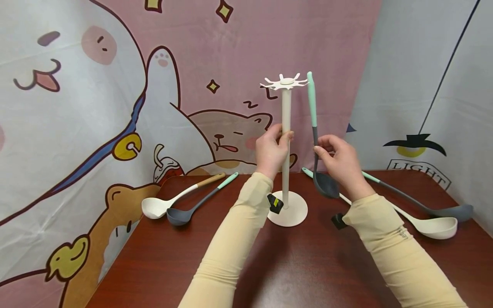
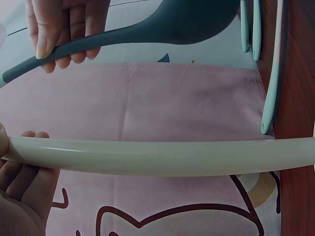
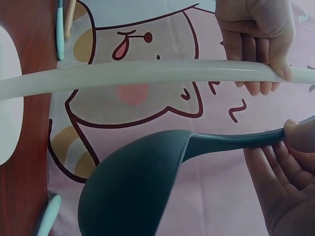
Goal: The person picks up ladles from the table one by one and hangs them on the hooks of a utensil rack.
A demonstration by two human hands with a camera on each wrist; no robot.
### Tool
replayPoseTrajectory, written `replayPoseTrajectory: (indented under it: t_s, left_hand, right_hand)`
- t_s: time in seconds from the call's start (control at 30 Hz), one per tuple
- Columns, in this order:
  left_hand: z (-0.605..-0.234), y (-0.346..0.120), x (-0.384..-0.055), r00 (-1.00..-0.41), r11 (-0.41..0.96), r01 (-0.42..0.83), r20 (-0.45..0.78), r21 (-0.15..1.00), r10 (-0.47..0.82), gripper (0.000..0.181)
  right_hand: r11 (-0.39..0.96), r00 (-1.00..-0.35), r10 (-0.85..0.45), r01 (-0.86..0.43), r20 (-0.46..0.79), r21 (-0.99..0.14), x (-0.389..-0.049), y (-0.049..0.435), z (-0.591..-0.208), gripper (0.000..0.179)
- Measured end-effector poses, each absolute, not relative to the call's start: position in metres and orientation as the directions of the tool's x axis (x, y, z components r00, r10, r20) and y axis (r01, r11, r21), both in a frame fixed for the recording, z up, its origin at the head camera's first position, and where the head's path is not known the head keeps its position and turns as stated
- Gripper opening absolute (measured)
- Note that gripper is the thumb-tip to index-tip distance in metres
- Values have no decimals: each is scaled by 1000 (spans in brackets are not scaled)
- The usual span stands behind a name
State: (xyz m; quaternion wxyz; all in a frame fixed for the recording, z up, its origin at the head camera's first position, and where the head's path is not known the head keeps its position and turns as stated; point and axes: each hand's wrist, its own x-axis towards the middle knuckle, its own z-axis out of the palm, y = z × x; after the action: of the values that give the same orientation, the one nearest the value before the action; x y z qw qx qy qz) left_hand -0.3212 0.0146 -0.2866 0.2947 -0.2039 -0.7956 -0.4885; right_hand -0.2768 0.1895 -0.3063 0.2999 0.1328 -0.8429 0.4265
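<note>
A white utensil stand [image 1: 286,107], with a round base and a ring of hooks on top, stands upright on the table. My left hand [image 1: 269,149] grips its pole around mid-height. To the right of it, my right hand [image 1: 340,160] pinches the grey neck of a ladle [image 1: 326,186] with a mint handle, thumb against fingers. The ladle hangs nearly upright, bowl down and above the table. Its handle end is beside the right-hand hooks; whether they touch, I cannot tell. The right wrist view shows the dark bowl [image 3: 133,187] large.
On the wooden table [image 1: 173,265], a white ladle [image 1: 155,208] with a tan handle and a grey ladle [image 1: 180,216] lie at left. At right lie a white spoon-like utensil [image 1: 439,227] and a grey one [image 1: 454,211]. A cartoon-print cloth [image 1: 239,51] hangs behind.
</note>
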Motion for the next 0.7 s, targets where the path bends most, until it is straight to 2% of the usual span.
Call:
replayPoseTrajectory:
  t_s: [0.7]
  left_hand:
    - [-286, 15, -321, -733, 461, 614, 679, 641, 32, 10]
  right_hand:
    - [550, -851, 19, -430, 525, -717, -281, 182, -313, 22]
